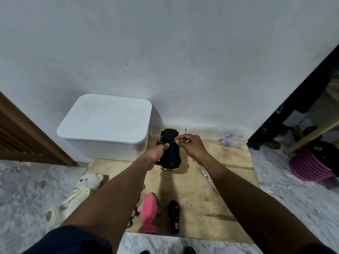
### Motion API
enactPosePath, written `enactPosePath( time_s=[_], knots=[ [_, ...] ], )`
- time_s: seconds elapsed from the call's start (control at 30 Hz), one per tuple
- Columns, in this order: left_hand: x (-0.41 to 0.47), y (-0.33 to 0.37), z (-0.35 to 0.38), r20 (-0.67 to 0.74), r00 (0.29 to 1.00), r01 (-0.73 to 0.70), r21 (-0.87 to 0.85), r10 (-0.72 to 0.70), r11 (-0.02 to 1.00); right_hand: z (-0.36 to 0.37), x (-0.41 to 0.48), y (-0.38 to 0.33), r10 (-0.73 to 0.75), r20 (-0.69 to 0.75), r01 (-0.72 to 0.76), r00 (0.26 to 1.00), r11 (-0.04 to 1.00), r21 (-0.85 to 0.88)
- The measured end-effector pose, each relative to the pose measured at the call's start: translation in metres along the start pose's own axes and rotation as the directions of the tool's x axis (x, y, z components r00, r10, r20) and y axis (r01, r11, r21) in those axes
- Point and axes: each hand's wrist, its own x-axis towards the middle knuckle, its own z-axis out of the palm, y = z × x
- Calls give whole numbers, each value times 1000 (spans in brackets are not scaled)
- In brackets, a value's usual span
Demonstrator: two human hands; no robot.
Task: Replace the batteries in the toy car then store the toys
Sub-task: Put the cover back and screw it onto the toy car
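Toy car (171, 153): held upside down over the far end of the board. The flat black plastic underside faces up, with glossy yellow bodywork showing at both ends. Small red marks near the nearer end are too small to read.

Left hand (158, 149): grips the car from its left side, fingers curled round the body and thumb pressed on the underside.

Right hand (192, 146): thumb and forefinger pinch a thin pale item (187, 142) just above the underside. I cannot tell what it is. The remaining fingers are loosely curled.

Surface: a plywood board (229, 189), pale and rectangular, scuffed and streaked with dark marks. It lies on a grey-white marbled floor (293, 208).

On the board:
- A slim metal screwdriver (209, 178) lies at an angle beside the right forearm.
- A black remote control (173, 217) is near the front edge. It has red buttons and a white marking that cannot be read.
- A pink plush toy (148, 211), soft and fuzzy, sits just beside the remote, to its left.

Off the board, to the left: a cream teddy bear (78, 195) lies on the floor with a pale yellow ribbon at its neck.

Back left: a white plastic storage box (106, 121) with rounded corners and its lid on stands against the wall (165, 52), which is matte white plaster. Clear plastic containers (233, 136) line the base of the wall to the right of the car.

Room edges: a brown wooden door (27, 134) with slats is at the left. A pink woven basket (310, 165) sits on the floor at the right, beside dark clutter that is too blurred to make out.
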Motion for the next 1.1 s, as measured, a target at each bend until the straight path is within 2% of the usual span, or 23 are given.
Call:
enactPosePath(
  time_s=[0.27,0.4,0.63,0.8,0.97,1.1],
  knots=[
    [1,-1,1,-2,1000,-5,8,5,1000,8,0,1,-91,-88,73,992,978,-196],
    [3,0,1,-6,1000,-22,35,22,999,11,0,2,-135,-72,105,988,939,-326],
    [5,1,5,-4,999,-32,32,32,999,14,-1,-2,-148,-118,92,982,918,-386],
    [8,1,5,10,999,-37,27,37,999,9,-2,-2,-200,-66,144,978,863,-484],
    [10,0,7,13,1000,-22,40,22,999,2,1,5,-183,-52,139,982,876,-461],
    [13,-3,9,25,1000,16,32,-16,999,-9,-1,17,-131,-155,80,979,952,-296]
  ],
)
